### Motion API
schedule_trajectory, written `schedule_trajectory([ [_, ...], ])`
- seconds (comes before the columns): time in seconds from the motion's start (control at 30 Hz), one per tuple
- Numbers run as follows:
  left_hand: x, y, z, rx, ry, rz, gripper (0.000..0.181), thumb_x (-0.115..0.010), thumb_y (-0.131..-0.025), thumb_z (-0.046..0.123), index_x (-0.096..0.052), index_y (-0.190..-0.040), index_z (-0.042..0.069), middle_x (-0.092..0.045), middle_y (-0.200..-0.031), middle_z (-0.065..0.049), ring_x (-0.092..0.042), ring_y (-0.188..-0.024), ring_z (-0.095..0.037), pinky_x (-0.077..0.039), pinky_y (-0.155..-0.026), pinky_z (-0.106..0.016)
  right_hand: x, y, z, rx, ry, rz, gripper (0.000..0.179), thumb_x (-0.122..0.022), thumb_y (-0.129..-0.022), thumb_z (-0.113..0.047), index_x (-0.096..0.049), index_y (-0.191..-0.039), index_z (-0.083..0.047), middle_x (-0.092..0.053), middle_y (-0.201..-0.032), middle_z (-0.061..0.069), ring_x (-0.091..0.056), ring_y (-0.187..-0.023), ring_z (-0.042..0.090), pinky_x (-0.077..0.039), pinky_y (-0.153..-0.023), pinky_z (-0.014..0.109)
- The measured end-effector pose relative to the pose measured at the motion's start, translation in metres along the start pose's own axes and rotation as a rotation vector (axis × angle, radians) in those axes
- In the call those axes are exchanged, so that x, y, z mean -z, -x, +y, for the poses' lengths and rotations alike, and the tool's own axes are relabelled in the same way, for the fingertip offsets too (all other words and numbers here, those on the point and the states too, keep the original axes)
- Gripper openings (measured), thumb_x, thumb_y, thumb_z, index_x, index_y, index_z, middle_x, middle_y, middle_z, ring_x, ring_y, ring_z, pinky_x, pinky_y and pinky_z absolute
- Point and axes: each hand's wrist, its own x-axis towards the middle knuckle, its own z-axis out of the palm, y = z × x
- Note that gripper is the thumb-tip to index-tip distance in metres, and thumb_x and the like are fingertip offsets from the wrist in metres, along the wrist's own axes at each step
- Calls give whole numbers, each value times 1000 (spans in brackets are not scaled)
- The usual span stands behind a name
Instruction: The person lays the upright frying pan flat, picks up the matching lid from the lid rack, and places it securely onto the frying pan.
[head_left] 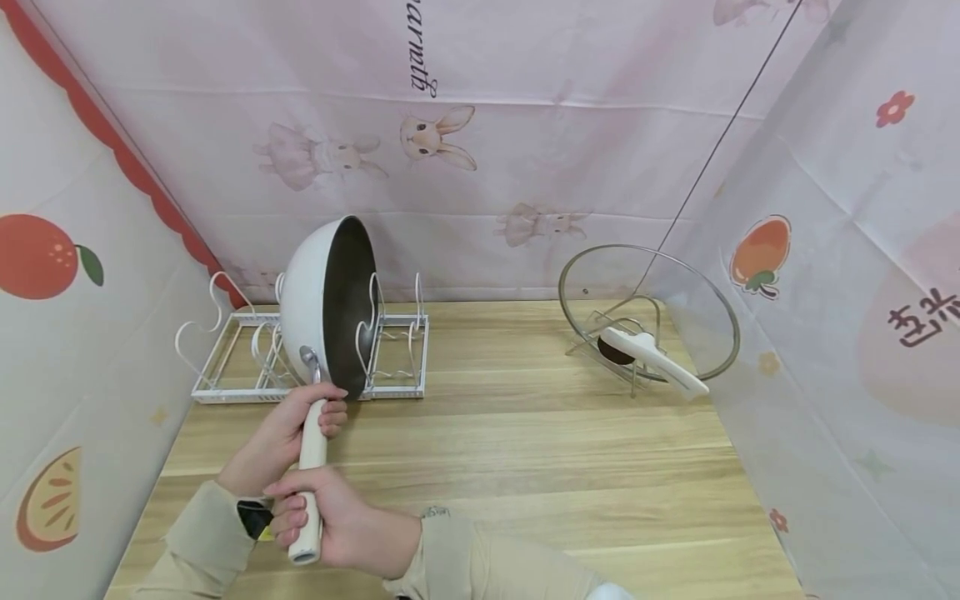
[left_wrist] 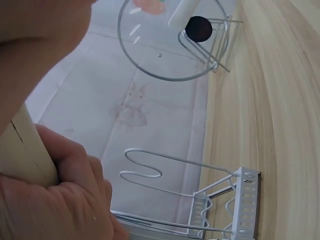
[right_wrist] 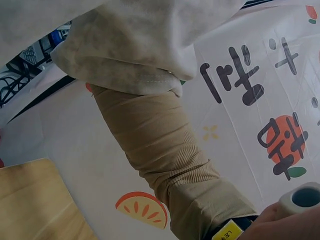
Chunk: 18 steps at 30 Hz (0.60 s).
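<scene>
A white wok (head_left: pixel 300 283) with a dark inside stands tilted up on its edge in a white wire rack (head_left: pixel 247 397) at the left. Its long cream handle (head_left: pixel 313 446) points toward me. My left hand (head_left: pixel 300 417) grips the handle near the metal joint, the fingers curled round it. Closer to the handle's end, my right hand (head_left: pixel 326 512) also grips it, thumb across the top. The handle's hollow butt (right_wrist: pixel 305 196) shows in the right wrist view. Rack wires overlap the wok's dark side in the head view.
At the back right, a glass lid (head_left: pixel 675 292) with a white handle (head_left: pixel 652 360) leans on a metal wire stand (head_left: pixel 633 387). The wooden table (head_left: pixel 540 467) is bounded by printed cloth walls at the back, left and right. Rack loops (left_wrist: pixel 145 170) stick up.
</scene>
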Motion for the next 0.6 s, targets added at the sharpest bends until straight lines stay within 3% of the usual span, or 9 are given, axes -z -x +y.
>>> schedule_trajectory([
  [0.33, -9, 1, -5, -43, 3, 110, 34, -22, -95, -5, -43, -70, 7, -41, -60, 2, -41, -49, -5, -43, -42, -15, -1, -1, 2, 34, 58, 30, 29, -40, -83, -4, -34, -59, -19, -24, -54, -13, -18, -44, -2, -12, -50, 12],
  [0.43, -10, 2, -7, -39, -38, 143, 35, -24, -95, -3, -44, -69, 8, -44, -58, 2, -45, -49, -5, -44, -43, -16, -1, 0, 1, 25, 55, 26, 29, -39, -82, -3, -33, -59, -19, -23, -54, -13, -17, -44, -2, -12, -50, 12],
  [0.6, -9, 4, -8, -15, -101, 121, 38, -24, -98, 2, -44, -66, 10, -44, -56, 4, -48, -47, -5, -46, -43, -16, -1, -1, 0, 7, 40, 13, 30, -38, -85, -3, -33, -59, -19, -23, -54, -13, -16, -44, -1, -10, -51, 13],
])
